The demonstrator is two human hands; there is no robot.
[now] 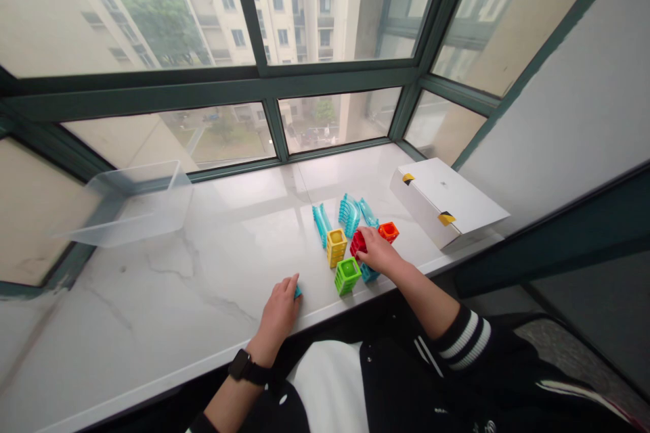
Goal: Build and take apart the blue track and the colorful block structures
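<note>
My left hand [280,311] rests on the white marble sill [177,284] near its front edge, fingers curled round a small teal piece [298,292] that only peeks out. My right hand [378,252] lies over a red block [357,241] and grips it, with a teal piece [368,274] under the palm. Around it stand a yellow lattice block [336,246], a green lattice block [348,275] and an orange block [388,231]. Behind them lie several curved teal track pieces [349,214].
A clear plastic bin [133,203] sits at the back left of the sill. A white cardboard box [447,201] with yellow tape lies at the right. Dark green window frames [274,125] run along the back; a grey wall closes the right side.
</note>
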